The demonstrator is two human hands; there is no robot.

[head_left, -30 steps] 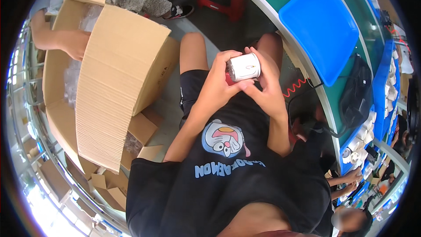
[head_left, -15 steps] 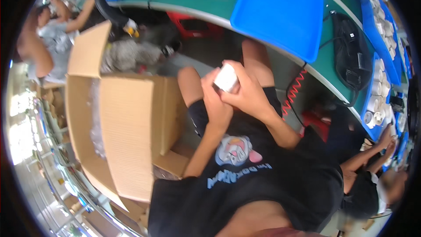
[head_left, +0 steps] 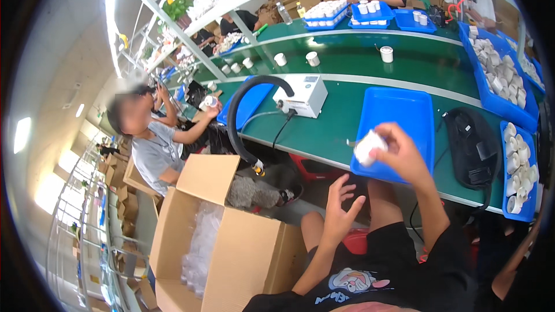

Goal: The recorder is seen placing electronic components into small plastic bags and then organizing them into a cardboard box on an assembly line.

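Note:
A small white round part [head_left: 369, 151], cup-shaped with a short bit sticking out at its side, is pinched in the fingers of my right hand [head_left: 406, 155]. It hangs over the near left portion of a blue tray [head_left: 399, 104]; no contact with the tray can be made out. Nothing is in my left hand [head_left: 340, 212], which is raised above my lap with its fingers apart, nearer to me than the table edge.
An open cardboard box [head_left: 245, 254] holding clear plastic stands left. A bent black hose [head_left: 230, 118] runs from a white machine [head_left: 306, 95]. A black bag [head_left: 471, 144] and blue bins [head_left: 517, 208] of white parts lie right. A co-worker [head_left: 156, 153] sits left.
My hands have come apart: the left has let go of the white part, and the right has carried it forward over the tray. The view has tilted up toward the table.

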